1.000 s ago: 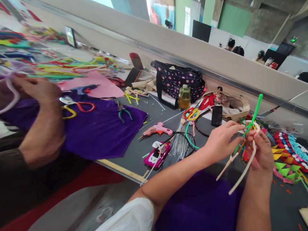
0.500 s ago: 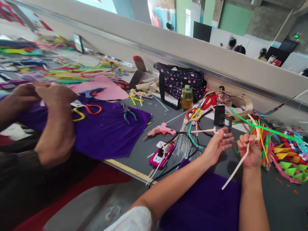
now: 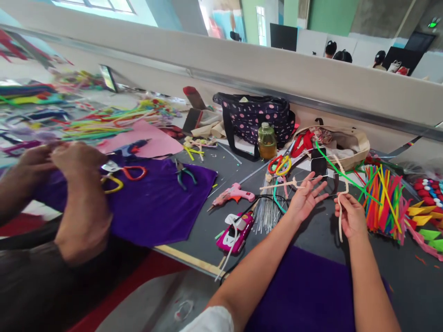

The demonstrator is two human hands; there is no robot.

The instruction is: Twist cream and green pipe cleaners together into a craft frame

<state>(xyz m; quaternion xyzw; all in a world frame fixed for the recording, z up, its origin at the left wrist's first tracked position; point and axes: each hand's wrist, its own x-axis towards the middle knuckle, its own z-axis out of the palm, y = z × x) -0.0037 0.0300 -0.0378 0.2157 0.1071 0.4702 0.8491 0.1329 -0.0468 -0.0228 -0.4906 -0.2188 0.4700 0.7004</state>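
- Across the dark worktop (image 3: 207,175), clutter runs to the back wall; the open room is the bare grey strip between the purple cloth (image 3: 155,203) on the left and the person's forearms, and the near edge with its pale trim lies just below the glue guns.
- Purple cloth under the forearms (image 3: 304,295): it gives the arms a rest, but it could slide or bunch if they drag over it.
- Co-worker's hands (image 3: 69,161), far left, are well apart from the person's own; a wide sweep leftward would cross into their space.
- Bundle of coloured pipe cleaners (image 3: 384,198) stands just right of the right hand; a jerk of the wrist could scatter it.
- Pink glue guns (image 3: 238,228) and their black cord lie near the left elbow; the cord could snag a moving arm.
- Left hand (image 3: 304,198): fingers spread, palm open, a cream pipe-cleaner piece (image 3: 280,185) lying across the fingertips, loosely borne and liable to drop.
- Right hand (image 3: 349,216): fingers pinching a cream pipe cleaner (image 3: 341,203) together with a green one (image 3: 332,166), held above the worktop; the free ends may catch the bundle or the phone (image 3: 318,163) behind.
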